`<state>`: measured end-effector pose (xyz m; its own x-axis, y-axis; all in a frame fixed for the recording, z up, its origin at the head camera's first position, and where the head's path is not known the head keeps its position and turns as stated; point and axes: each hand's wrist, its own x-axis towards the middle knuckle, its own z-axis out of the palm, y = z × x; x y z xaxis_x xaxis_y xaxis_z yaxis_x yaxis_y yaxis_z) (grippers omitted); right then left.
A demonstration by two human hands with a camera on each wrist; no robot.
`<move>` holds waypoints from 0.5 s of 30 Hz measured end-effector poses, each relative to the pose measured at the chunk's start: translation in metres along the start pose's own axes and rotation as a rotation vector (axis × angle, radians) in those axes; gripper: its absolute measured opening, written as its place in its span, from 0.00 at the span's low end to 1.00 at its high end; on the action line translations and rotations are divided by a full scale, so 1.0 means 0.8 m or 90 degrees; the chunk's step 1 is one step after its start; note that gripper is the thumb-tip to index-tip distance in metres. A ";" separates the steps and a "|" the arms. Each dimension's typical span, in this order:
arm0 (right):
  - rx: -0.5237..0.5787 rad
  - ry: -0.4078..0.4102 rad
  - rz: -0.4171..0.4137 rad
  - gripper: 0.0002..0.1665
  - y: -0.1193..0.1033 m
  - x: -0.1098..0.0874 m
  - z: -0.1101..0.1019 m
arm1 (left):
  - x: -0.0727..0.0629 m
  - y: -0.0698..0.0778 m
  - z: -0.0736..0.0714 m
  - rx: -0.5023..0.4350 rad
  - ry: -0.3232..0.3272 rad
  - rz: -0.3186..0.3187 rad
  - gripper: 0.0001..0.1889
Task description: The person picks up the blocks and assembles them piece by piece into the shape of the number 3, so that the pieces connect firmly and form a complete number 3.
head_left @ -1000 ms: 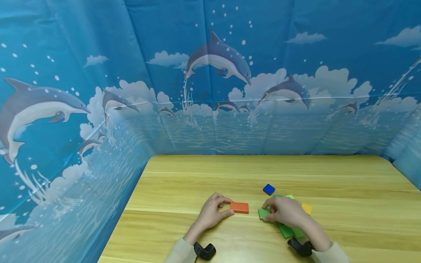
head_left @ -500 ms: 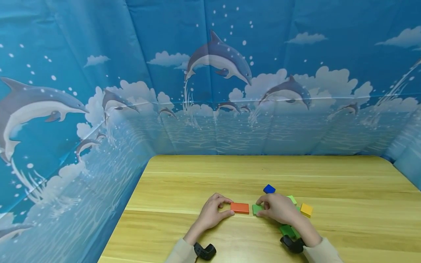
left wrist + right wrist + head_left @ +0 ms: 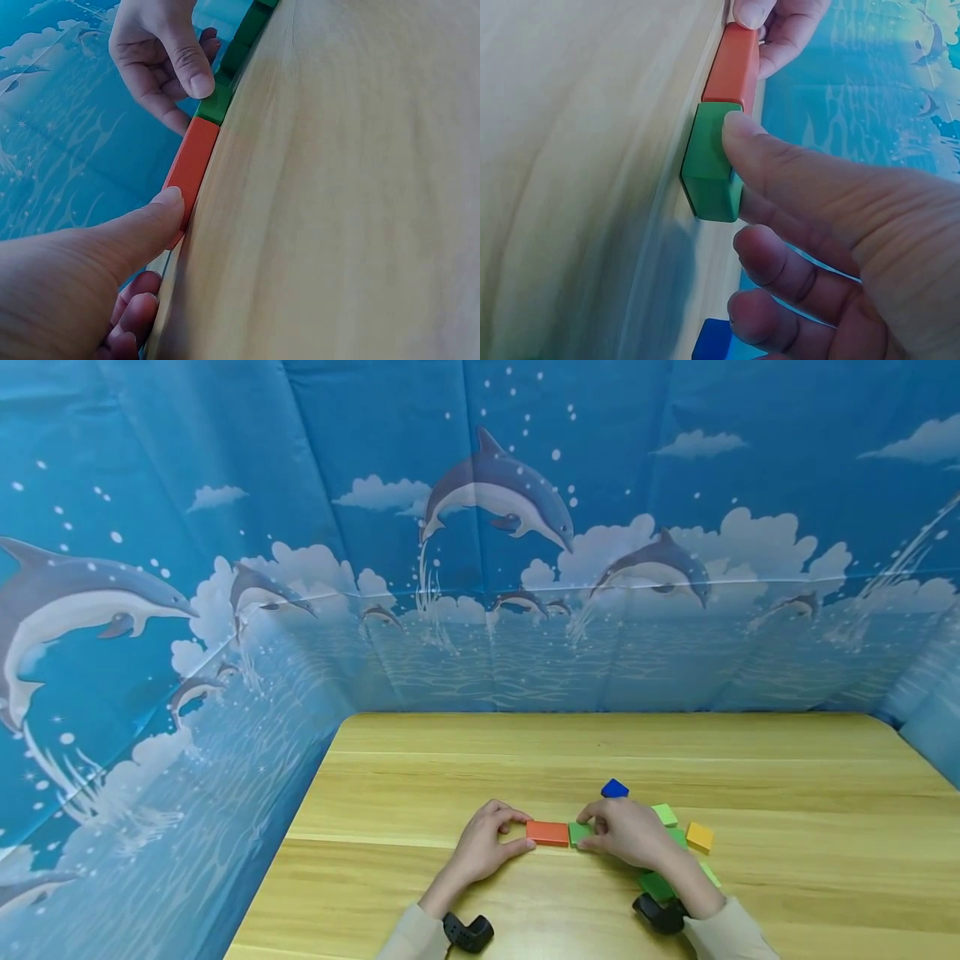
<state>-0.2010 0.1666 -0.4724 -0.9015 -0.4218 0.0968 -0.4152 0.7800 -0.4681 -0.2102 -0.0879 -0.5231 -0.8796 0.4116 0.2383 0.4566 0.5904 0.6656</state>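
On the wooden table lies a flat red-orange rectangular block [image 3: 547, 833]. My left hand [image 3: 480, 843] pinches its left end between thumb and fingers. A green block [image 3: 580, 835] is pinched by my right hand [image 3: 628, 833], which hides its right part in the head view. In the right wrist view the green block [image 3: 709, 146] stands end to end with the red-orange block [image 3: 732, 66], touching or nearly so. Both blocks rest flat in one line, as the left wrist view also shows with the red-orange block [image 3: 193, 161].
Behind the right hand lies a blue block [image 3: 615, 788]. Around the right forearm are a light green block [image 3: 664, 815], a yellow-orange block [image 3: 700, 837] and a dark green block [image 3: 656, 886], among other green pieces partly covered. A dolphin-print curtain [image 3: 420, 668] borders the wooden table [image 3: 375, 777].
My right hand has slid the green block leftward to the red-orange block's right end, closing the gap. The left hand and red-orange block have stayed in place. More loose blocks are uncovered.
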 end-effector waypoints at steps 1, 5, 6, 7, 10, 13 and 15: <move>0.000 0.002 -0.003 0.16 0.000 0.000 0.000 | 0.000 0.000 0.000 0.000 0.001 0.000 0.19; 0.003 0.005 -0.013 0.16 -0.001 -0.001 0.000 | 0.000 0.001 0.000 -0.003 0.002 0.001 0.19; 0.003 0.006 -0.014 0.16 -0.001 -0.001 0.000 | 0.000 0.001 0.000 -0.004 0.002 0.000 0.19; 0.004 0.007 -0.015 0.16 -0.001 -0.001 0.000 | -0.001 0.001 0.000 -0.004 0.003 0.001 0.19; 0.005 0.009 -0.015 0.16 -0.002 -0.002 0.000 | -0.001 0.001 0.000 -0.004 0.004 0.002 0.19; 0.002 0.008 -0.010 0.16 -0.002 -0.002 0.000 | -0.002 0.001 0.001 -0.004 0.005 0.004 0.19; 0.000 0.007 -0.007 0.16 -0.002 -0.003 0.001 | -0.002 0.002 0.001 -0.006 0.005 0.004 0.19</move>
<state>-0.1985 0.1660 -0.4725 -0.8979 -0.4260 0.1112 -0.4256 0.7754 -0.4664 -0.2078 -0.0874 -0.5233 -0.8780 0.4094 0.2479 0.4605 0.5814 0.6707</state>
